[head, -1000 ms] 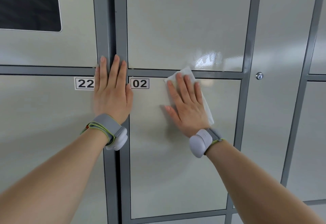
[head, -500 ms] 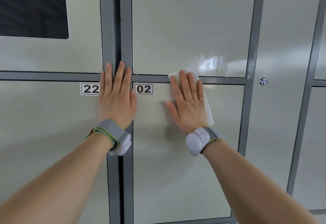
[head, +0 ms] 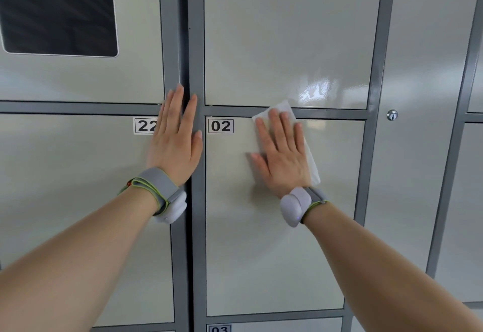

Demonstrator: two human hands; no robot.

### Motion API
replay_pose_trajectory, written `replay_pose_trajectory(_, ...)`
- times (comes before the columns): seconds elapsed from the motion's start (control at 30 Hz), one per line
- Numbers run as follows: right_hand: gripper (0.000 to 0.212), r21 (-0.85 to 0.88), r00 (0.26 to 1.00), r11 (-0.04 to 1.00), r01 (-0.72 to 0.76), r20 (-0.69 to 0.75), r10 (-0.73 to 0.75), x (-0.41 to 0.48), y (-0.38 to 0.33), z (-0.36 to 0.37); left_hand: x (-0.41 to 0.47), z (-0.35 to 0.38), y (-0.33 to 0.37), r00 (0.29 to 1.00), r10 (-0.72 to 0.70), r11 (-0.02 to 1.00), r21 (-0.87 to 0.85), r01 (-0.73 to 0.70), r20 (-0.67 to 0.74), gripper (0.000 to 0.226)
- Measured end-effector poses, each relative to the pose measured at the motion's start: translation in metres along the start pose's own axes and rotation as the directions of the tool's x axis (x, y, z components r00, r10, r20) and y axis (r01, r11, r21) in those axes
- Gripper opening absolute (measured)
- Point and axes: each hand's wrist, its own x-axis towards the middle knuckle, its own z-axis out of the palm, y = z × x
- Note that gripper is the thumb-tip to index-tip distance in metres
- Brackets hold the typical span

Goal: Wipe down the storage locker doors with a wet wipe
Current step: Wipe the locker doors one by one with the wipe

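Wipe [head: 312, 163] pinned under right hand [head: 283, 156], grip flat, at door 02 [head: 261, 253] top edge; rest of panel lies below; left hand [head: 173, 146] flat, empty.

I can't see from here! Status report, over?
Right hand flat, pressing wipe on door 02. Left hand flat on frame. Nothing blocking.

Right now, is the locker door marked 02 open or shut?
Shut. Door 02 lies flush within its grey frame, no edge sticking out, while the right hand presses the wet wipe flat on it.
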Motion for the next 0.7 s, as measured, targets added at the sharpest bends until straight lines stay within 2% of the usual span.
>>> replay_pose_trajectory(0.13, 0.067, 0.021, 1.0, 0.999, -0.026, 0.008, 0.026, 0.024, -0.007, -0.005, -0.006, -0.011, -0.025, 0.998, -0.058, 0.993, 0.105, 0.058, -0.003, 0.06)
replay_pose_trajectory(0.27, 0.067, -0.004, 1.0, 1.0, 0.005, 0.014, -0.005, 0.027, -0.016, -0.003, -0.008, -0.011, -0.035, 0.991, -0.133, 0.985, 0.108, 0.133, -0.008, 0.06)
replay_pose_trajectory(0.53, 0.06, -0.033, 0.974, 0.976, 0.217, 0.07, -0.214, -0.012, -0.012, 0.009, -0.012, 0.0, -0.035, 0.987, -0.15, 0.982, 0.105, 0.156, -0.062, 0.058)
replay_pose_trajectory(0.6, 0.061, -0.011, 0.979, 0.981, 0.193, 0.068, -0.192, -0.004, -0.006, 0.004, -0.013, 0.001, -0.036, 0.987, -0.14, 0.981, 0.121, 0.148, -0.078, 0.057)
replay_pose_trajectory(0.7, 0.063, 0.034, 0.998, 0.997, 0.069, 0.006, -0.069, 0.022, -0.003, -0.005, -0.014, 0.004, -0.035, 0.984, -0.143, 0.979, 0.134, 0.156, -0.104, 0.056)
